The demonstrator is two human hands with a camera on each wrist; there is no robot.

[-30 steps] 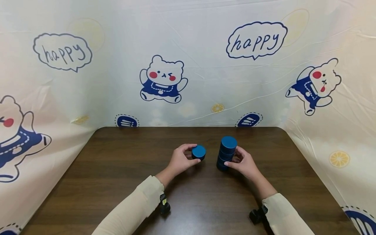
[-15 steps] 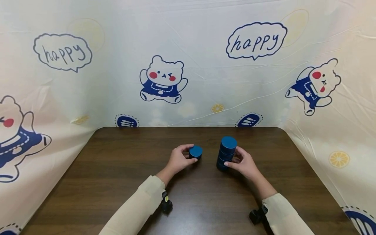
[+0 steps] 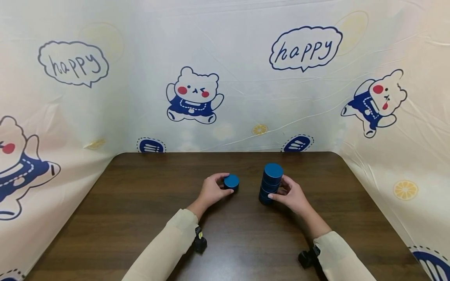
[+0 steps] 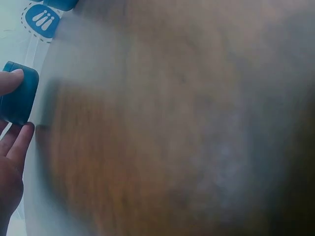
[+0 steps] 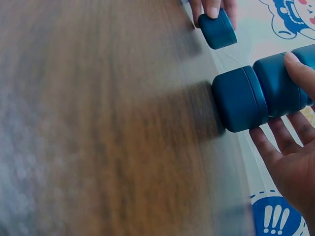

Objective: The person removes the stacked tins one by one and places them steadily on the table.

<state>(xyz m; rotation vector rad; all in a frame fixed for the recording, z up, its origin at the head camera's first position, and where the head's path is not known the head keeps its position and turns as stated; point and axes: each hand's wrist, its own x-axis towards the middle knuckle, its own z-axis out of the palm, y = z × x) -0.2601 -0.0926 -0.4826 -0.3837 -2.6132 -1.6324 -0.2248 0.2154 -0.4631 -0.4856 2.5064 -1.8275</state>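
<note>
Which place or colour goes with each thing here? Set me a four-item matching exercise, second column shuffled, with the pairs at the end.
Things
1. lone cylinder
2. stack
3. table
4. cloth

Places and colours
A. brown, with wood grain
B. held in the right grip
C. pale, printed with bears
D. held in the left grip

Pairs: 1-D, 2-B, 3-A, 4-C
</note>
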